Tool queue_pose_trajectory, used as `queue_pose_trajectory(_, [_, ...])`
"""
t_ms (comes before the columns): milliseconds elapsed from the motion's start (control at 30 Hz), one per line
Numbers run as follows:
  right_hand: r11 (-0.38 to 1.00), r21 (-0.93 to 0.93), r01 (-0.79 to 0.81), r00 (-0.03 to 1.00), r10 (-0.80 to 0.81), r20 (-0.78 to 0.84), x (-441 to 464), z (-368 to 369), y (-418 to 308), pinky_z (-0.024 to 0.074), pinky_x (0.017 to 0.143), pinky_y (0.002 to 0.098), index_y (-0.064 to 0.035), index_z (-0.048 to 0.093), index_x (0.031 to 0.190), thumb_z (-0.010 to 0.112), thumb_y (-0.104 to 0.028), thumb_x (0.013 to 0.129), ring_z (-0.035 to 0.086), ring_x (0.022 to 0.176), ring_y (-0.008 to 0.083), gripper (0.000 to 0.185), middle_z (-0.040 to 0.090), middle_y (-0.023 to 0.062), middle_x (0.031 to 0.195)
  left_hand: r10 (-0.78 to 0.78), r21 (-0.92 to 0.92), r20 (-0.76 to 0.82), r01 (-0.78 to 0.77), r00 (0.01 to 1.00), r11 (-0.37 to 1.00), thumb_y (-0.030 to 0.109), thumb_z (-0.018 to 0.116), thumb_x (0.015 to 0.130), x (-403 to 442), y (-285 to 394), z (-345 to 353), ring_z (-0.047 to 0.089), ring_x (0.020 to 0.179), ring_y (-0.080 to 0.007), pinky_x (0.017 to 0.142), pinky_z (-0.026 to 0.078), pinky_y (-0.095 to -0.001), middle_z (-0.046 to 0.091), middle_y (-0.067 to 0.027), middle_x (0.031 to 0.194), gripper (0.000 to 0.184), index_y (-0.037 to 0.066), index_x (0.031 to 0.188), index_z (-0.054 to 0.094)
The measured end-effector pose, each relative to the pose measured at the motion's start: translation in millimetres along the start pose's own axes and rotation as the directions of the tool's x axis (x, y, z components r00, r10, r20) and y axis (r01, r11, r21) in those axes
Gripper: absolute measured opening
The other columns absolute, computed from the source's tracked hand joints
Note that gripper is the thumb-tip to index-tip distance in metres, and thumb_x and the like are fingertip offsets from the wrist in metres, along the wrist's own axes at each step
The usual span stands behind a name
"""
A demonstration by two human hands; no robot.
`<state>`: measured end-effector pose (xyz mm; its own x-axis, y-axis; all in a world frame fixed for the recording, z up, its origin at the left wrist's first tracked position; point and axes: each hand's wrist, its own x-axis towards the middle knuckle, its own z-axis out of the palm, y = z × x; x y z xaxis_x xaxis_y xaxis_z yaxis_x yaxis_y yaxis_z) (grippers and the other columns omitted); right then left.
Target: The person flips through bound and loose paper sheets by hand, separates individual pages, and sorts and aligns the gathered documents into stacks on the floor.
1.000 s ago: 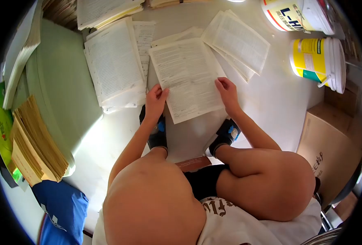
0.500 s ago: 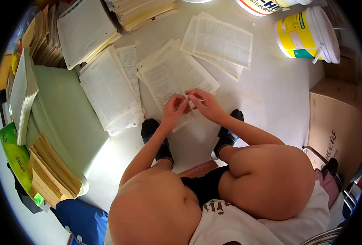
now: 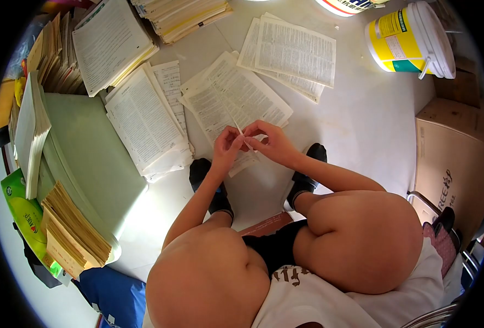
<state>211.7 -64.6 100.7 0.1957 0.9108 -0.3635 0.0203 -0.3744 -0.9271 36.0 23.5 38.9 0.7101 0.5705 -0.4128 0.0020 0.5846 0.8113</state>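
Note:
My left hand [image 3: 230,146] and my right hand [image 3: 273,143] meet above the floor between my feet, fingers pinched together. Between their fingertips runs a thin white strip [image 3: 239,127] that looks like paper; whether it is a narrow piece or a sheet seen edge-on, I cannot tell. Directly beyond and partly under the hands lie overlapping printed sheets [image 3: 242,90] on the floor. Farther off to the right is another group of printed sheets [image 3: 296,52]. Left of the hands, a stack of printed papers [image 3: 143,117] rests at a slant.
A pale green surface [image 3: 89,136] stands at the left, with bundles of yellowed papers [image 3: 78,229] along it. More paper stacks [image 3: 110,44] fill the upper left. A yellow-and-white bucket [image 3: 408,41] and a cardboard box [image 3: 449,158] stand at the right. My feet [image 3: 307,175] flank the sheets.
My fingertips have come closer together, and the thin white strip now shows more plainly between them. The view has shifted slightly; the sheets on the floor look unmoved.

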Motion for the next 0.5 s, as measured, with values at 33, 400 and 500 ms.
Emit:
queue_pose_trajectory(33, [1.000,-0.014,0.002,1.000,-0.002,-0.001,0,0,0,0.0582,0.073,0.0319,-0.0036,0.066,0.110,0.070,-0.019,0.098,0.072,0.103,0.0197,0.020,0.071,0.0081,0.106,0.015,0.015,0.005,-0.015,1.000,1.000,0.019,0.063,0.104,0,0,-1,0.067,0.086,-0.0143,0.075,0.059,-0.0303,0.066,-0.0063,0.098,0.019,0.002,0.105,0.056])
queue_pose_trajectory(400, [0.999,0.041,0.020,0.998,-0.018,-0.059,-1,4,2,0.0580,0.074,0.0320,-0.0019,0.061,0.113,0.074,-0.025,0.095,0.071,0.103,0.0204,0.032,0.069,0.0090,0.107,0.010,0.027,-0.010,-0.010,1.000,1.000,0.014,0.061,0.104,-2,5,2,0.070,0.085,-0.0167,0.078,0.060,-0.0312,0.068,-0.0082,0.097,0.016,-0.001,0.106,0.059])
queue_pose_trajectory(500, [0.999,-0.011,0.030,0.998,-0.031,-0.055,3,3,12,0.0579,0.073,0.0319,-0.0017,0.060,0.114,0.074,-0.026,0.095,0.071,0.102,0.0204,0.034,0.068,0.0084,0.109,0.005,0.054,-0.008,-0.005,1.000,0.999,0.014,0.061,0.104,-2,7,2,0.070,0.084,-0.0164,0.079,0.059,-0.0303,0.069,-0.0084,0.095,0.016,-0.001,0.105,0.060])
